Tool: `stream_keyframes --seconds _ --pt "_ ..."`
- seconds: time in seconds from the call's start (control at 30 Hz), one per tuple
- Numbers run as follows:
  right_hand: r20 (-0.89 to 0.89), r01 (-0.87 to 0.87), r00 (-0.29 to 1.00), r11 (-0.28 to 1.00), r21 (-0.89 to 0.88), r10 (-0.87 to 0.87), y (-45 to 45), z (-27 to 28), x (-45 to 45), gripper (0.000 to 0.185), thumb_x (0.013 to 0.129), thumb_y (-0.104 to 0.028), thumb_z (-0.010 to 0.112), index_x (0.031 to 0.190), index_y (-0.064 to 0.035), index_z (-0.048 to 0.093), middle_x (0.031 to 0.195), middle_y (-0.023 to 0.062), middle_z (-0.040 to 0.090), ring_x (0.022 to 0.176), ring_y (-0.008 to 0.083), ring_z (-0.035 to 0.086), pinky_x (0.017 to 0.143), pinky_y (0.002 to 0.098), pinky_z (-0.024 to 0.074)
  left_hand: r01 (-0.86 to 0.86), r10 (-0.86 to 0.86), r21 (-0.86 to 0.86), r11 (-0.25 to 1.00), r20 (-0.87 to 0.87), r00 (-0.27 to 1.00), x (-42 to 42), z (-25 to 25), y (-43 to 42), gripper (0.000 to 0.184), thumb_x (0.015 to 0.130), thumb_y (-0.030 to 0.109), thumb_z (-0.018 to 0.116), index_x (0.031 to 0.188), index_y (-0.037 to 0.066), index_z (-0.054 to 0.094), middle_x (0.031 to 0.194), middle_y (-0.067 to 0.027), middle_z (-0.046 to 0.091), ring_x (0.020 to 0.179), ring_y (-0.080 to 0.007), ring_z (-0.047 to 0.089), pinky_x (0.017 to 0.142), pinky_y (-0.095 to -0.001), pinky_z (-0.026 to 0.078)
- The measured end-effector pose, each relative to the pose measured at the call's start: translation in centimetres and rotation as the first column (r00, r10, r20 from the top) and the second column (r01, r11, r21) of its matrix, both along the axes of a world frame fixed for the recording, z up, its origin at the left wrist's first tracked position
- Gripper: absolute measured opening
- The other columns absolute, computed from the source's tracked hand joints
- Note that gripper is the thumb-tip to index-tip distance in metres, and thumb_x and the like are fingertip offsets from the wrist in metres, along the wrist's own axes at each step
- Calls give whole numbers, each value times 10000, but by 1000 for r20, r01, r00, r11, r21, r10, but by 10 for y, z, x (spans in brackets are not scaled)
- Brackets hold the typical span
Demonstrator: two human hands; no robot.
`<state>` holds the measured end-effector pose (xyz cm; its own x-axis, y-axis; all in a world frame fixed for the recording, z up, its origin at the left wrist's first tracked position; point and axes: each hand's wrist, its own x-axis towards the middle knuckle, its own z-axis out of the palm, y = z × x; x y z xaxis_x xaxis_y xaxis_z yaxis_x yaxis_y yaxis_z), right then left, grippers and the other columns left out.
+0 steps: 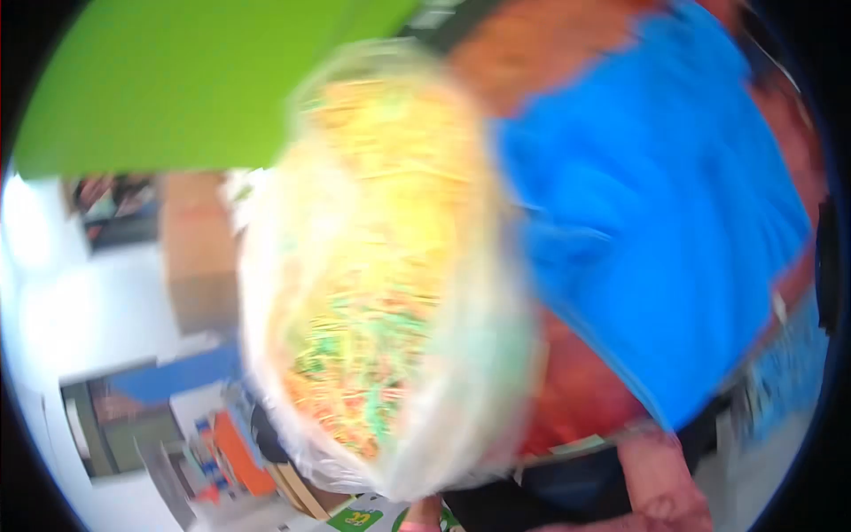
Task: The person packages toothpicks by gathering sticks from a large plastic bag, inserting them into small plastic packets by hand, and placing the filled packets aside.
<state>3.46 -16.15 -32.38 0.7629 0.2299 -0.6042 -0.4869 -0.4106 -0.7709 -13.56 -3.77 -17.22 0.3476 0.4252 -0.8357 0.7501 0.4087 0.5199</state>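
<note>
Nearest, mid-frame, a translucent plastic bag bulges with thin coloured strips. Blue cloth lies right of it. An arm shows lower right, owner unclear; whether either hand grips anything cannot be told.

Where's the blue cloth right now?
It's in the right half of the head camera's view. The blue cloth lies just right of the whitish plastic bag of colourful strands, with reddish-brown material showing around it.
</note>
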Motion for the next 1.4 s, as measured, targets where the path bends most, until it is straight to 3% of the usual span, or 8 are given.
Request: stream_keyframes --seconds 0.13,0.37,1.4 --pt "-150 150 979 988 48 -141 -4 -9 6 206 841 -251 658 960 -117 759 983 152 726 968 320 699 857 475 536 -23 23 -4 1000 25 999 14 -6 -11 165 1007 113 468 1103 20 566 793 -39 543 661 -119 504 573 -230 459" --pt "-252 245 941 969 41 -227 -5 -18 14 222 845 -267 657 967 -108 754 979 157 725 961 324 698 854 472 533 -70 70 -21 997 13 997 29 -18 -18 165 1008 115 472 1101 19 569 815 -46 551 685 -125 513 590 -235 465" --pt "-295 305 914 951 45 -279 -14 -32 18 307 866 -338 654 996 -70 732 961 180 720 930 343 693 839 460 519 -76 76 -43 996 -7 997 42 -33 -23 167 1010 123 488 1095 15 583 912 -80 584 793 -149 551 663 -257 492"
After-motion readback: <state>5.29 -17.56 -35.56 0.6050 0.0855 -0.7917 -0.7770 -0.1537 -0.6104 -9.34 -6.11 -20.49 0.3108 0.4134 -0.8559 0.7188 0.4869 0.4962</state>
